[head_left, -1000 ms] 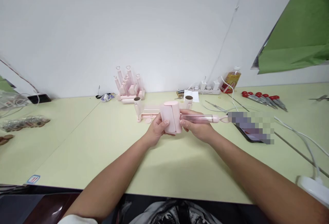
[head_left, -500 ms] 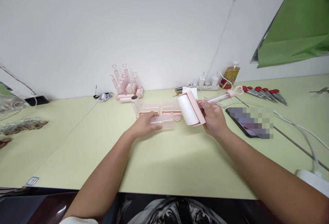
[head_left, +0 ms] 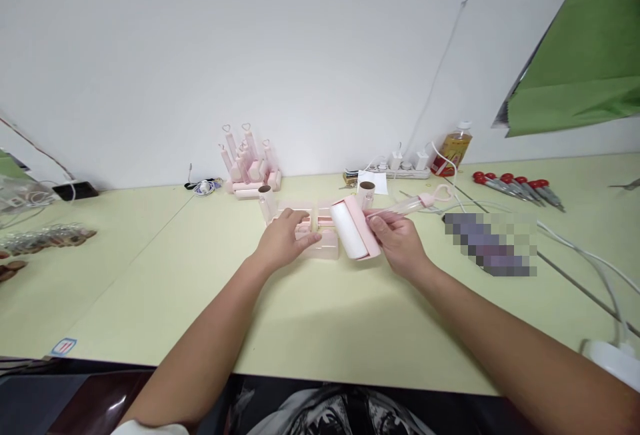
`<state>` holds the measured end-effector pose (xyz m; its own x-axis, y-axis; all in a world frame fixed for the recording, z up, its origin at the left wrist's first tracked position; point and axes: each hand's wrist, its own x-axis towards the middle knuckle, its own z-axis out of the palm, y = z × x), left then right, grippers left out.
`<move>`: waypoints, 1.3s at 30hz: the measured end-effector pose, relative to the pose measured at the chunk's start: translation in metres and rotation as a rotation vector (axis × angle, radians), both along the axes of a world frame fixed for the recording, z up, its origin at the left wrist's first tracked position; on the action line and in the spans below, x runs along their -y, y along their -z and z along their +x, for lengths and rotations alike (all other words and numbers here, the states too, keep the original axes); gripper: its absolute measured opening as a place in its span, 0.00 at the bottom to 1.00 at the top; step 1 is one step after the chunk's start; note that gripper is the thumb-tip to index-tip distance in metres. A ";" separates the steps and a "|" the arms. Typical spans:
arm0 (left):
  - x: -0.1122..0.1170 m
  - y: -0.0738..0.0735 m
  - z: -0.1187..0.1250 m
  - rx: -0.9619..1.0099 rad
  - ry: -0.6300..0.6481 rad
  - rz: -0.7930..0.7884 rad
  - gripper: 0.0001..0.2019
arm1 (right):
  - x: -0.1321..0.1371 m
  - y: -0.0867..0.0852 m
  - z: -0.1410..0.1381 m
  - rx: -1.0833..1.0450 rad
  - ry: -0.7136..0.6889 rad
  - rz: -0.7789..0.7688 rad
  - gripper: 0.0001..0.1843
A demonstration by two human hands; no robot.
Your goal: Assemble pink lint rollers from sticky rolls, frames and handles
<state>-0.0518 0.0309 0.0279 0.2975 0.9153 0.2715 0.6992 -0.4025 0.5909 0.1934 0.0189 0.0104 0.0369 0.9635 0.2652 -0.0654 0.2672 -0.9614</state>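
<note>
My right hand (head_left: 397, 243) is closed round a pink lint roller (head_left: 353, 228) with a white roll, its clear pink handle (head_left: 410, 204) pointing up and right to a heart-shaped end. My left hand (head_left: 283, 242) rests on a pale pink cover piece (head_left: 323, 246) lying on the light green table (head_left: 320, 315), fingers curled over its top edge. Just behind both hands lie more pink roller parts (head_left: 300, 216), with two cardboard cores (head_left: 367, 192) standing upright among them.
A cluster of pink roller handles (head_left: 247, 165) stands at the back by the wall. A power strip (head_left: 400, 170), a bottle (head_left: 453, 148), red-handled screwdrivers (head_left: 520, 188), a phone (head_left: 487, 243) and white cables lie to the right. Small items sit at the far left.
The roller has come out of its pink cover: my right hand tilted it up, then brought it back down and left toward the cover, which my left hand set down on the table.
</note>
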 end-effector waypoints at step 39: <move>0.019 -0.002 0.023 0.295 0.441 -0.328 0.22 | 0.011 0.001 -0.011 0.055 -0.474 -0.240 0.17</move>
<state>-0.0288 0.0123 0.0297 0.6215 0.7733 0.1256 0.2973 -0.3811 0.8755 0.1821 0.0076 0.0098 -0.4249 0.9049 0.0247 -0.0732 -0.0071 -0.9973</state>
